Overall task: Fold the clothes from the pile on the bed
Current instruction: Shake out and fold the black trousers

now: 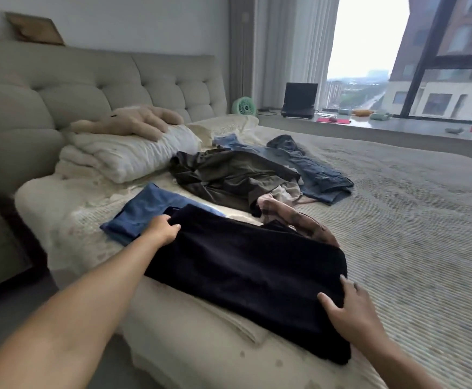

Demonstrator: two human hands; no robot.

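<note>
On the near edge of the bed (397,209) lies a dark navy garment (246,273), folded into a long band; its long axis runs from the far left, near the headboard side, toward the near right, where its end hangs slightly over the mattress edge. The left hand (163,230) grips the far-left end of this garment, fingers curled over the cloth edge with the thumb tucked against it. The right hand (352,310) rests on the near-right end, fingers spread fairly wide and laid flat on the fabric, holding nothing. Just beyond the left hand, partly under the navy garment's corner, sits a folded blue garment (142,213), its long axis pointing away toward the pillows. Behind the navy piece is the unfolded pile: a dark olive garment (229,175) crumpled in the middle, a plaid shirt (291,211) touching the navy garment's far edge, and blue jeans (313,167) stretching toward the right. A folded white quilt (125,155) lies by the tufted headboard (94,88) with a beige plush toy (134,123) on top. On the window ledge stand a green fan (243,106) and an open laptop (299,101).
</note>
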